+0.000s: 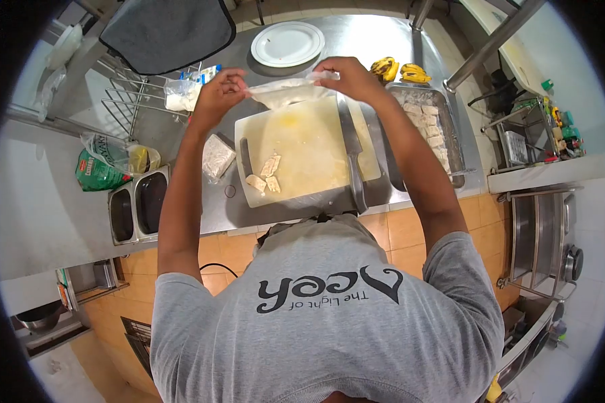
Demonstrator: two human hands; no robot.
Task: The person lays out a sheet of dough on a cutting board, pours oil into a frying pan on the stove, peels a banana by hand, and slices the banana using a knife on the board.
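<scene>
A clear plastic bag (289, 94) is stretched above the far edge of the cutting board, one end in each hand. My left hand (227, 91) pinches its left end and my right hand (346, 77) its right end. Below lies the pale cutting board (309, 144), wet and yellowish, with several pale tempeh-like pieces (271, 166) at its near left. A large knife (353, 151) rests along the board's right side, handle toward me. Left of the board sits a plastic-wrapped pale block (217, 158), near a thin rubber band (230, 191).
A metal tray (460, 144) of pale slices (430, 127) stands at the right, under my forearm. Bananas (413, 72) and a white plate (288, 44) lie farther back. A wire rack (124, 104) and a green package (97, 171) are at left.
</scene>
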